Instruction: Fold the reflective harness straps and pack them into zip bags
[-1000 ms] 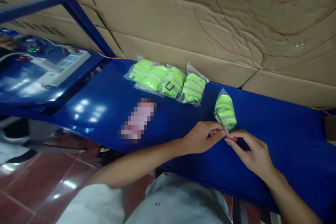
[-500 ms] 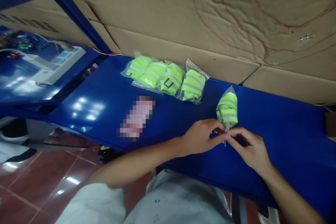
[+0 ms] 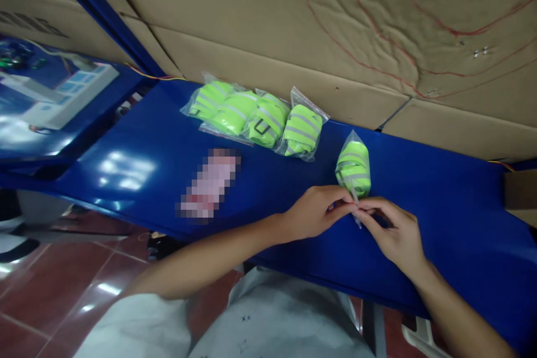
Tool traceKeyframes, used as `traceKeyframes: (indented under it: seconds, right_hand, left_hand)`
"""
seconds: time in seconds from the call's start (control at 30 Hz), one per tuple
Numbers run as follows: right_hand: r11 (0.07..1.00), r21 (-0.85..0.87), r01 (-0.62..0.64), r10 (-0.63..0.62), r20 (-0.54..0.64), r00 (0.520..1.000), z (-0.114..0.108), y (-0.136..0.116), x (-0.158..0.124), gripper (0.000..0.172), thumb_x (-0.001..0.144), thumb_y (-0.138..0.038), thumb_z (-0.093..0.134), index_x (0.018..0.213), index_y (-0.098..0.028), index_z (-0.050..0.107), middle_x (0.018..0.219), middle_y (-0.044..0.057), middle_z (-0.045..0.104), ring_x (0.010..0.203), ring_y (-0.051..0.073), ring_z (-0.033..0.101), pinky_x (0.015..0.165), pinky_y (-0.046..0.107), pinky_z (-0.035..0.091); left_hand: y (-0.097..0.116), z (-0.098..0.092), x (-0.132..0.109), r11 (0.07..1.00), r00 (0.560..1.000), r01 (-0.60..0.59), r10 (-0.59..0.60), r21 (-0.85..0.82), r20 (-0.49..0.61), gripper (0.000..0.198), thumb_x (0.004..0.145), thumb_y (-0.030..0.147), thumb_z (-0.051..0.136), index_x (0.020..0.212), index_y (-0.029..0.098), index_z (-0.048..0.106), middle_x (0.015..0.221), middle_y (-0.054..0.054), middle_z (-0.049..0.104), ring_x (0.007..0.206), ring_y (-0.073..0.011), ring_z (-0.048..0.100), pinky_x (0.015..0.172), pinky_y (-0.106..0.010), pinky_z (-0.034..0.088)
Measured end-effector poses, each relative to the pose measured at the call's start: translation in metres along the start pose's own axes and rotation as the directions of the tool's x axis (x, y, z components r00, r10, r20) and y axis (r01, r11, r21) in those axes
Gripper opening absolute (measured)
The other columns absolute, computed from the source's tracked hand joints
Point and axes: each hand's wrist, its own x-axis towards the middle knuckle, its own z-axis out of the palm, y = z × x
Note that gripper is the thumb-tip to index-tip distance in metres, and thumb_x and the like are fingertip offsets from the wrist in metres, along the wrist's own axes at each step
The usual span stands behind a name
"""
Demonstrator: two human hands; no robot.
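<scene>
Left hand (image 3: 312, 211): the gathered film end of the nearest bagged bundle (image 3: 353, 162) is pinched between thumb and fingertips.
Right hand (image 3: 391, 229): the same film end is pinched from the opposite side by thumb and forefinger; both sets of fingertips are brought close together.
Bundle position: the filled part is located just beyond the fingertips, over the blue table (image 3: 453, 224); a short tail of film is exposed on the wearer's side of the grip.
Bundle form: yellow-green strap material, crossed by grey bands, is folded into a rounded shape and enclosed in clear, wrinkled film, drawn to a point at the far end.
Bagged row (image 3: 265, 117): four similar bundles are placed side by side, leftward of the grip; a dark rectangular buckle is seen on the third from left.
Backing: the brown cardboard panel (image 3: 251, 11) is creased and crossed by thin red curves.
Pink item (image 3: 210, 184): its details are obscured by pixelation.
</scene>
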Motion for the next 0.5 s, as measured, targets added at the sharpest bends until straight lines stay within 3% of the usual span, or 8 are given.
traceKeyframes:
  seconds: [0.13,0.2,0.27,0.33,0.43,0.5]
  right_hand:
    - [0.981,0.166,-0.1,0.105,-0.02,0.994,-0.004,0.0,0.003,0.004,0.093,-0.027,0.072,0.093,-0.023,0.072,0.076,-0.001,0.072,0.062,0.013,0.068,0.06,0.024,0.056]
    - [0.988,0.103,-0.116,0.133,-0.182,0.974,-0.009,0.001,0.006,0.006,0.093,-0.028,0.073,0.094,-0.022,0.071,0.079,0.0,0.072,0.065,0.013,0.067,0.063,0.025,0.055]
    - [0.993,0.017,-0.12,0.117,-0.379,0.918,-0.014,0.002,0.008,0.009,0.092,-0.028,0.074,0.097,-0.022,0.07,0.086,0.002,0.073,0.072,0.014,0.069,0.069,0.026,0.056]
    - [0.996,0.023,-0.088,0.088,-0.476,0.875,-0.016,0.002,0.01,0.014,0.092,-0.029,0.075,0.101,-0.022,0.067,0.1,0.005,0.074,0.087,0.017,0.072,0.077,0.029,0.057]
    - [0.978,0.197,-0.062,0.139,-0.406,0.903,-0.016,0.003,0.011,0.017,0.094,-0.033,0.071,0.103,-0.024,0.06,0.114,0.008,0.074,0.104,0.022,0.072,0.083,0.033,0.059]
    - [0.945,0.304,-0.119,0.22,-0.325,0.92,-0.016,0.004,0.011,0.017,0.095,-0.037,0.07,0.1,-0.025,0.059,0.106,0.006,0.074,0.094,0.02,0.072,0.078,0.03,0.058]
  left_hand:
    - [0.004,-0.003,0.0,0.997,0.997,-0.078,0.078,0.002,0.014,0.019,0.103,0.031,0.055,0.097,0.016,0.067,0.09,-0.003,0.07,0.08,-0.0132,0.063,0.076,-0.023,0.047]
    - [0.007,-0.004,0.0,0.993,0.992,-0.121,0.122,0.01,-0.016,0.017,0.102,0.027,0.055,0.092,0.016,0.063,0.083,-0.002,0.065,0.075,-0.0116,0.059,0.071,-0.023,0.045]
    - [0.009,-0.005,-0.001,0.988,0.983,-0.153,0.155,0.025,-0.098,0.016,0.099,0.022,0.056,0.084,0.017,0.059,0.077,0.0,0.059,0.07,-0.0103,0.055,0.067,-0.022,0.043]
    - [0.011,-0.006,-0.002,0.984,0.968,-0.177,0.18,0.031,-0.175,0.016,0.096,0.018,0.057,0.08,0.017,0.055,0.073,0.002,0.056,0.066,-0.0093,0.052,0.064,-0.022,0.041]
    - [0.012,-0.007,-0.002,0.97,0.952,-0.243,0.244,0.032,-0.183,0.012,0.095,0.017,0.059,0.083,0.018,0.056,0.076,0.001,0.058,0.068,-0.0097,0.054,0.064,-0.022,0.043]
    - [0.011,-0.008,0.0,0.949,0.935,-0.315,0.316,0.034,-0.163,0.005,0.095,0.021,0.062,0.091,0.018,0.06,0.084,-0.003,0.062,0.078,-0.0128,0.059,0.073,-0.026,0.049]
